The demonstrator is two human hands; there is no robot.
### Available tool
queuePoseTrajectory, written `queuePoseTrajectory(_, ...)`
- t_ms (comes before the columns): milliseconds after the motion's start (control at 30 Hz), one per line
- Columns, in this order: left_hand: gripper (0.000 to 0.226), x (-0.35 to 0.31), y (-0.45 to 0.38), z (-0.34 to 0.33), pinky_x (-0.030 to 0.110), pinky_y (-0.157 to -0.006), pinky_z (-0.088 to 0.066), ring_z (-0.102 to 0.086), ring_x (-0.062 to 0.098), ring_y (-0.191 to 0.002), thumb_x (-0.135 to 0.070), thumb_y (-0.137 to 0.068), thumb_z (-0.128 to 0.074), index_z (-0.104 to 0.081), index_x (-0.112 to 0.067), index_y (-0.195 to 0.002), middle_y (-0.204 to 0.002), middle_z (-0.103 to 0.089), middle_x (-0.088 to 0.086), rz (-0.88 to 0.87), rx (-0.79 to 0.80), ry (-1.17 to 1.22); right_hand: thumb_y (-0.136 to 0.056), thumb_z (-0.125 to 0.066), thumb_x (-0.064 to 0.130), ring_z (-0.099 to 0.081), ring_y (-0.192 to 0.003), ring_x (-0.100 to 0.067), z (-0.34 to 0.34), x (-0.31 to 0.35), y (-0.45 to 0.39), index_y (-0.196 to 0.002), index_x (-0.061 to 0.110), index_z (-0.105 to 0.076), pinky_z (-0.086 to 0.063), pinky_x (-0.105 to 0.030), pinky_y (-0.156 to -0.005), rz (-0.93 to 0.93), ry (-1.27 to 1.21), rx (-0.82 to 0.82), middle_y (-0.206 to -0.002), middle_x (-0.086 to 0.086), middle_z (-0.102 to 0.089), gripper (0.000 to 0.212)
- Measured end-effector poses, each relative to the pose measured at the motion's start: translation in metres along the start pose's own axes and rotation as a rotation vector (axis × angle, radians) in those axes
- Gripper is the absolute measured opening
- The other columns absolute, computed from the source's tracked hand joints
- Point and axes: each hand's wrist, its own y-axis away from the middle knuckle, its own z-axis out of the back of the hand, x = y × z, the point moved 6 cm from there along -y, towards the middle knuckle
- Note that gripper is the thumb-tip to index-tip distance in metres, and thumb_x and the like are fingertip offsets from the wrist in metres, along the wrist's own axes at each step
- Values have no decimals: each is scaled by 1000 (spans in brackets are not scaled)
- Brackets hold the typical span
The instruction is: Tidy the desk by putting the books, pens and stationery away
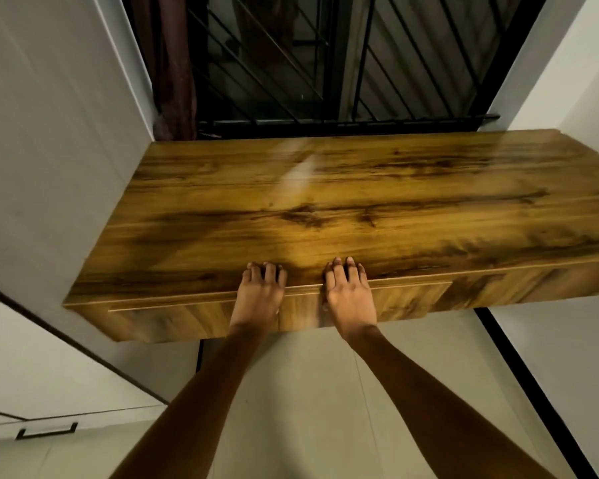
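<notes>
The wooden desk (343, 209) is fixed between a white wall on the left (49, 150) and another white wall on the right (574, 74), its far edge running along a dark window with a black metal grille (325, 63). A dark reddish curtain (173, 81) hangs in the window's left corner, just beyond the desk's far left corner.

Both hands rest on the near edge of the desk, close together near its middle. The left hand (260, 295) lies palm down with its fingers (268, 271) slightly bent over the top lip; its grip is apart and holds nothing. The right hand (350, 295) lies the same way, fingers (339, 271) spread on the surface, also holding nothing. Both palms cover the front of a shallow drawer (173, 319) set under the top, whose face sits flush with the desk's front.

No books, pens or stationery show on the desk.

Below the desk is pale tiled floor (308, 409). At lower left stands a white cabinet with a black handle (47, 431).
</notes>
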Motion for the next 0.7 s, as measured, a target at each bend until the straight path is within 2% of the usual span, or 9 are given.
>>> queuePoseTrajectory(67, 57, -3, -1, 0, 46, -78, -56, -66, 43, -91, -27, -58, -85, -65, -6, -107, -100, -66, 22, 1, -66, 17, -68, -82, 20, -61, -111, -42, -3, 2, -3, -115, -1, -64, -50, -49, -94, 6, -4, -35, -117, -22, -65, 54)
queuePoseTrajectory(133, 50, -2, -12, -3, 46, -75, -56, -67, 43, -86, -23, -56, -86, -67, -7, -99, -93, -67, 21, 9, -89, 10, -64, -84, 16, -64, -103, -43, -5, -1, -13, -107, -2, -67, -53, -49, -88, -3, -1, -87, -109, -23, -67, 49)
queuePoseTrajectory(233, 46, -3, -9, -5, 46, -73, -56, -66, 45, -86, -22, -57, -85, -68, -7, -97, -94, -67, 23, 30, -135, -15, -63, -84, 14, -64, -102, -44, -7, -2, -10, -107, -3, -67, -53, -49, -88, 6, 10, -148, -109, -25, -67, 50)
queuePoseTrajectory(400, 43, -4, -9, 2, 45, -75, -57, -65, 45, -91, -24, -66, -80, -63, -9, -102, -98, -65, 22, 41, -113, 1, -67, -82, 13, -62, -107, -41, -5, -2, -9, -110, -1, -66, -51, -47, -93, -8, -30, -121, -113, -22, -66, 48)
queuePoseTrajectory(467, 53, -3, -8, 11, 42, -80, -55, -62, 39, -100, -42, -72, -74, -58, -11, -112, -108, -62, 18, 32, -97, 69, -77, -74, 20, -55, -120, -39, -1, -5, -6, -123, 2, -59, -43, -46, -103, 6, -61, -82, -125, -20, -60, 52)
queuePoseTrajectory(567, 70, 3, -12, 31, 35, -83, -49, -60, 30, -108, -72, -82, -42, -58, -13, -117, -120, -61, 12, 12, -145, 146, -93, -50, 40, -31, -139, -36, 5, -13, -1, -144, 5, -33, -19, -47, -117, 89, -125, -65, -146, -17, -39, 65)
queuePoseTrajectory(633, 76, 1, -15, 47, 37, -91, -44, -60, 27, -109, -75, -84, -26, -64, -15, -109, -118, -65, 9, -10, -178, 143, -90, -45, 54, -30, -140, -35, 8, -30, 7, -145, 8, -34, -17, -50, -118, 50, -143, -98, -148, -16, -38, 73)
queuePoseTrajectory(700, 75, -11, -18, 53, 43, -105, -35, -51, 29, -123, -72, -86, -21, -58, -17, -122, -129, -59, 11, -26, -152, 148, -88, -31, 63, -29, -141, -37, 14, -52, 17, -144, 9, -38, -19, -54, -116, -84, -165, -170, -150, -16, -38, 78)
